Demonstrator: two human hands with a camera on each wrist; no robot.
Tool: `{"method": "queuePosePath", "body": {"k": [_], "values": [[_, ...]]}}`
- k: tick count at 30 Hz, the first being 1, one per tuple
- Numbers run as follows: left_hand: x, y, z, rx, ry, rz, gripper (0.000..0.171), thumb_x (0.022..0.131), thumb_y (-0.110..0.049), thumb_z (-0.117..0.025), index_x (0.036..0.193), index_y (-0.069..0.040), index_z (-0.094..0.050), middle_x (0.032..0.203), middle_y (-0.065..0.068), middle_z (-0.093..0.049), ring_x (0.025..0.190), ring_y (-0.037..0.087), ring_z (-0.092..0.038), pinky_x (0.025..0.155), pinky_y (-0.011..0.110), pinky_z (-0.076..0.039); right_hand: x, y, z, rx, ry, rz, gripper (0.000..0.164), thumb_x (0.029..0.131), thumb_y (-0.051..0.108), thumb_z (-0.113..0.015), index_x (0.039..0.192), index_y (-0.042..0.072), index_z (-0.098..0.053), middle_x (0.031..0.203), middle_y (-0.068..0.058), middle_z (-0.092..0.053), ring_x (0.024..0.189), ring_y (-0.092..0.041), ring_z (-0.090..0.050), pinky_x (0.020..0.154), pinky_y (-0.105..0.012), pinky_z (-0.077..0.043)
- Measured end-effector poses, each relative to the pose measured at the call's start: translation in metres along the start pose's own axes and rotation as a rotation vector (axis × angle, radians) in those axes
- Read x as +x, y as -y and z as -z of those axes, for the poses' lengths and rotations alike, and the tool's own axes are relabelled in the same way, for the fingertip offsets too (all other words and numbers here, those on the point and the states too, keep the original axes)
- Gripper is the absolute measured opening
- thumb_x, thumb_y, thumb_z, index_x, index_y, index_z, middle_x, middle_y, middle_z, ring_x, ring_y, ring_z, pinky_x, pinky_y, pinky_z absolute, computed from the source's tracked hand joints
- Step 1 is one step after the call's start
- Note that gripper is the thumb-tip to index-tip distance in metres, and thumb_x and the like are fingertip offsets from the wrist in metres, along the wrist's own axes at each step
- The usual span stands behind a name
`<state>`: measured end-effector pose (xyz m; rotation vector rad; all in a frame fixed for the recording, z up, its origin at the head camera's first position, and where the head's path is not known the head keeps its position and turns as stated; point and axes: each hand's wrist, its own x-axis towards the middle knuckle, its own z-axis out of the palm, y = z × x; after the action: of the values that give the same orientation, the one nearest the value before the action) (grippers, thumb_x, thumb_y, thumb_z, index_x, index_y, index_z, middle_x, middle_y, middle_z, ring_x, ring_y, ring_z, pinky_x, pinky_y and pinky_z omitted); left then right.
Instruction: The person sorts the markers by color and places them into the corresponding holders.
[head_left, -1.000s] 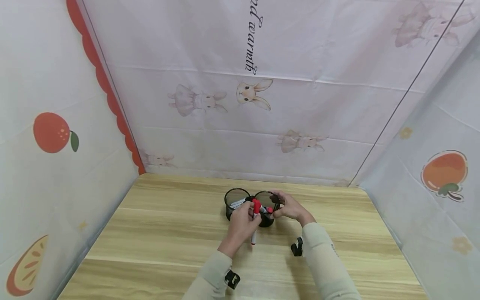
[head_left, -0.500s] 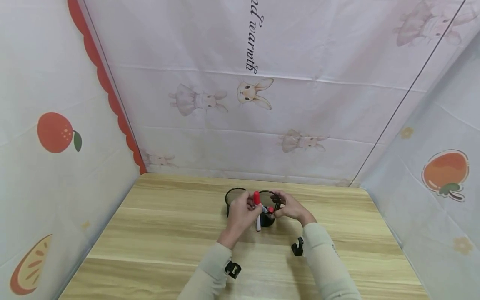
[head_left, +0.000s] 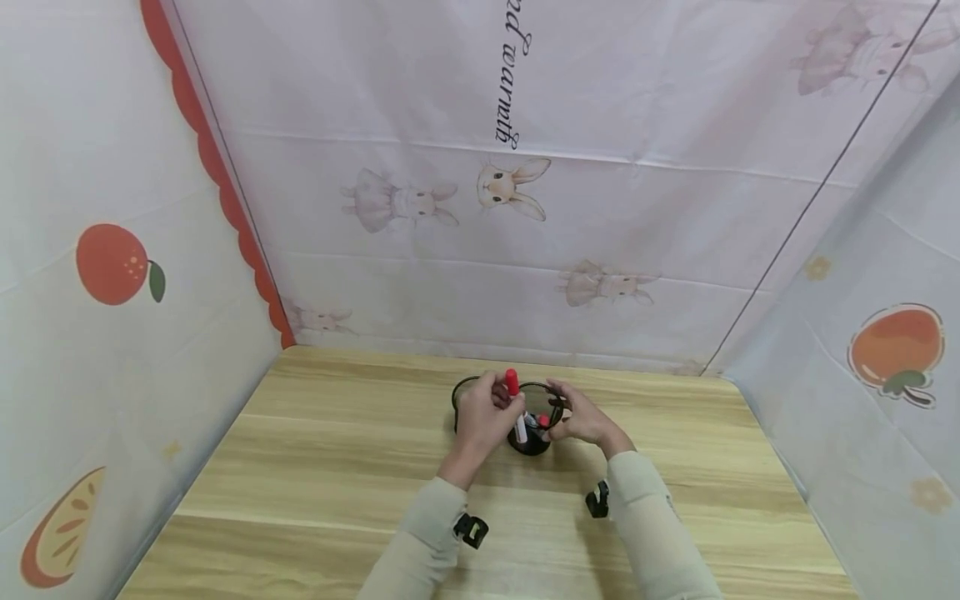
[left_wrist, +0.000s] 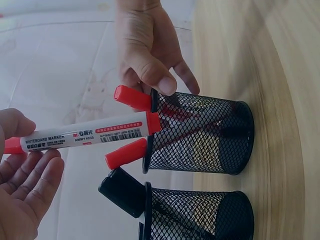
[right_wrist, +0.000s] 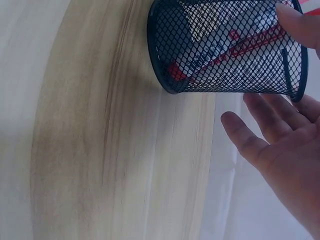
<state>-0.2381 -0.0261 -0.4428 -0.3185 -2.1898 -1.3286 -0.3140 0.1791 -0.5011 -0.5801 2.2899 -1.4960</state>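
My left hand (head_left: 483, 421) pinches a red-capped whiteboard marker (left_wrist: 90, 132) near its cap. In the left wrist view, the marker's red tail end is at the mouth of a black mesh pen cup (left_wrist: 200, 135). Two red-capped markers stick out of that cup, one red cap (left_wrist: 132, 97) at its far side and another (left_wrist: 126, 153) nearer. My right hand (head_left: 588, 421) holds the same cup near its rim, thumb on one side and fingers round the other. The right wrist view shows red-and-white markers (right_wrist: 215, 55) through the mesh.
A second mesh pen cup (left_wrist: 200, 215) stands right beside the first, with a black-capped marker (left_wrist: 122, 192) jutting out. In the head view my left hand partly covers it. Both cups stand on a wooden table (head_left: 337, 450) before a printed cloth wall (head_left: 420, 308).
My left hand has lifted the marker and moved it up, so that its lower end has risen from the table in front to the right-hand cup. My right hand stays at that cup.
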Motion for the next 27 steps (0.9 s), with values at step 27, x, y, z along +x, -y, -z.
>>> {"method": "queuePosePath", "body": {"k": [27], "values": [[0.001, 0.014, -0.017, -0.110, -0.154, -0.079, 0.018, 0.075, -0.001, -0.072, 0.087, -0.004, -0.059, 0.073, 0.005, -0.063, 0.064, 0.012, -0.062, 0.054, 0.018, -0.050, -0.001, 0.007, -0.002, -0.059, -0.075, -0.018, 0.088, 0.062, 0.005, -0.083, 0.139, 0.001, -0.039, 0.135, -0.021, -0.043, 0.127, -0.042, -0.032, 0.098, -0.060, -0.025]]}}
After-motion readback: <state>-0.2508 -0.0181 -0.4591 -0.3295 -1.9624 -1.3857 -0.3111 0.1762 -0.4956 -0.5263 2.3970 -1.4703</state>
